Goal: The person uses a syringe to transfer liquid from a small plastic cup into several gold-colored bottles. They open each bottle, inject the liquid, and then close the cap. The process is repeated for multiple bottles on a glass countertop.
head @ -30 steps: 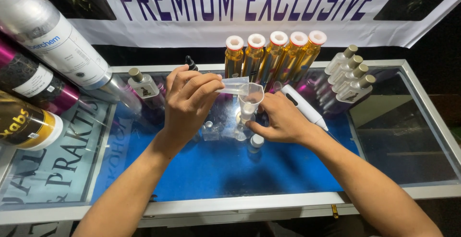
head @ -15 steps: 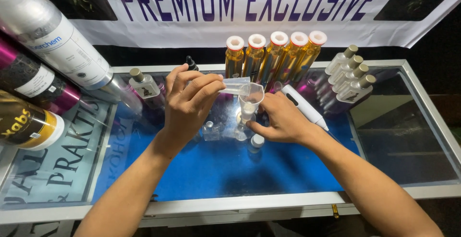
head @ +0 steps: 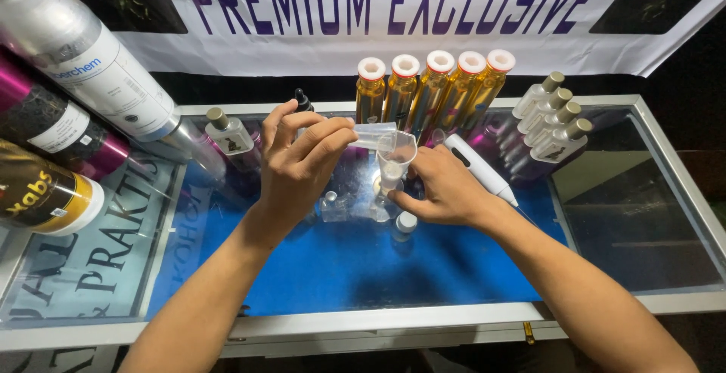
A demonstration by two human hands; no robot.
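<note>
Behind everything hangs a white banner [head: 378,10] with big purple lettering, and below it a glass tabletop [head: 635,214] in a pale metal frame, with a blue sheet [head: 355,267] showing under the glass across its middle. At the centre, the left hand [head: 299,165] pinches a small clear tube [head: 374,136] between thumb and fingertips, tipped on its side with its mouth over the rim of a clear plastic funnel [head: 395,157]; whether liquid runs from it cannot be told. That funnel stands upright in a small clear glass bottle [head: 382,205], which the right hand [head: 446,188] grasps low down with curled fingers, at 3 o'clock of the bottle. A small white cap [head: 406,222] lies on the glass just at 5 o'clock of the bottle, and another small clear bottle [head: 328,205] sits at 9 o'clock of it. At 12 o'clock stand five tall bottles of amber liquid [head: 435,89] with white tops, close in a row. At 2 o'clock four clear spray bottles with gold caps [head: 552,116] lean together, and a white pen-shaped tool [head: 480,167] lies just beside the right hand. At 10 o'clock stand a clear bottle with a gold cap [head: 227,135] and a small black dropper tip [head: 301,101]. Far at 9 o'clock lie large cans: silver [head: 83,63], magenta [head: 53,127] and gold [head: 45,195].
</note>
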